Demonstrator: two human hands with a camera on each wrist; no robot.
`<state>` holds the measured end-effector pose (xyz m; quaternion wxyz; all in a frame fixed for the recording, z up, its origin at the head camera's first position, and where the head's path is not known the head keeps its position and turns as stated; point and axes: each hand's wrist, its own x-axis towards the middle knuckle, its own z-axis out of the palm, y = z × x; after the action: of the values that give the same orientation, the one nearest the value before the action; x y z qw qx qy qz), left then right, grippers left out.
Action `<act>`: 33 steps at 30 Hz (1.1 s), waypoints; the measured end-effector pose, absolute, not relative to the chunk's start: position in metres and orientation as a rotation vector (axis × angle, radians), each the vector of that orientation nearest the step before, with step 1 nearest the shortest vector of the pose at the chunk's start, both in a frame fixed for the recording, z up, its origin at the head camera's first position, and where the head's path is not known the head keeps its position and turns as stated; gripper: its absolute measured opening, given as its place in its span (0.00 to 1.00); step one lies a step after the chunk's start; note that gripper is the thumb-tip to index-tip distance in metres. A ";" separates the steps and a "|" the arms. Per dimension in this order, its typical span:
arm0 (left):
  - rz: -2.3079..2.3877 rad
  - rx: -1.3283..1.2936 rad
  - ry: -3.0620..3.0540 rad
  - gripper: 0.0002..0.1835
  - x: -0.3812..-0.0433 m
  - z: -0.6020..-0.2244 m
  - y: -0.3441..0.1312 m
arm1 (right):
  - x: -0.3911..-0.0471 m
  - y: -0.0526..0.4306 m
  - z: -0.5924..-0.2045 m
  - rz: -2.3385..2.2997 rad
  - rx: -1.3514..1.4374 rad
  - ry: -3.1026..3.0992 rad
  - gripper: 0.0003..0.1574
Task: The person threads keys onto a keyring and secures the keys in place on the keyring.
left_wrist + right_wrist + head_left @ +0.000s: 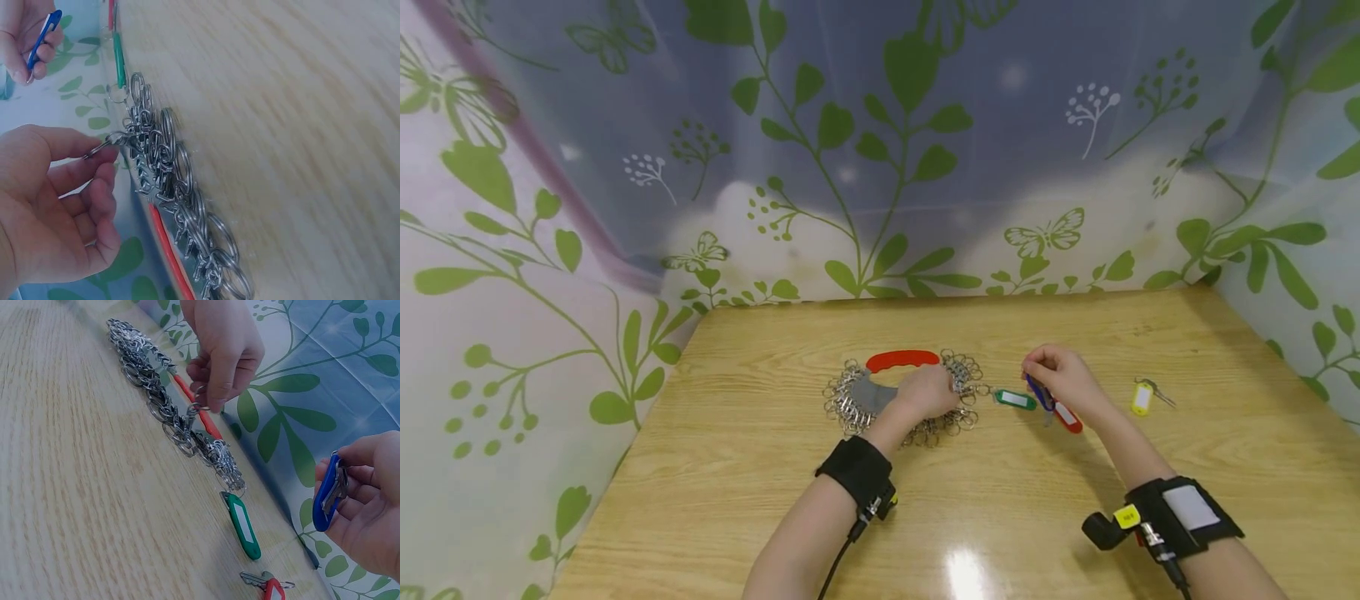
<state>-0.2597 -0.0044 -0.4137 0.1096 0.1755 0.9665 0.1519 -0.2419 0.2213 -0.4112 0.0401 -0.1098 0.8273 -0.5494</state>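
Note:
A grey key-ring holder (868, 395) with a red handle (902, 360) lies on the table, its curved edge crowded with metal clips and split rings. My left hand (928, 390) is over its right part; in the left wrist view its thumb and forefinger pinch one split ring (97, 150), lifted from the rest. Farther right, my right hand (1063, 379) holds a blue key tag (326, 497) by its ring end above the table. Metal keys (339, 484) hang against that tag. A green key tag (1015, 399) lies between the hands, beside the holder's rings.
A red key tag (1067, 418) with a key lies below the right hand. Farther right on the wooden table (1000, 517) is a yellow key tag (1142, 398) with keys. Leaf-patterned curtains (880, 167) border the table's back and sides.

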 end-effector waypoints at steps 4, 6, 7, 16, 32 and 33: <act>0.465 0.484 2.866 0.26 -0.260 -0.415 -0.004 | -0.241 0.220 -0.413 -1.683 -0.337 2.537 0.16; 0.510 0.482 2.861 0.26 -0.260 -0.415 -0.004 | -0.240 0.220 -0.413 -1.678 -0.340 2.541 0.16; 0.538 0.483 2.856 0.26 -0.261 -0.415 -0.004 | -0.239 0.220 -0.412 -1.674 -0.341 2.543 0.16; 0.915 0.515 2.672 0.27 -0.265 -0.417 -0.009 | -0.240 0.220 -0.417 -1.526 -0.329 2.626 0.16; 1.319 0.466 2.335 0.12 -0.268 -0.420 -0.012 | -0.242 0.201 -0.433 -1.645 -0.072 2.323 0.17; 1.335 0.455 2.319 0.12 -0.269 -0.420 -0.012 | -0.243 0.200 -0.433 -1.623 -0.067 2.346 0.17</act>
<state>-0.2686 -0.0119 -0.4201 0.2118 0.1637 0.8350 0.4808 -0.2426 0.2003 -0.4325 0.1438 -0.0233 0.8137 -0.5628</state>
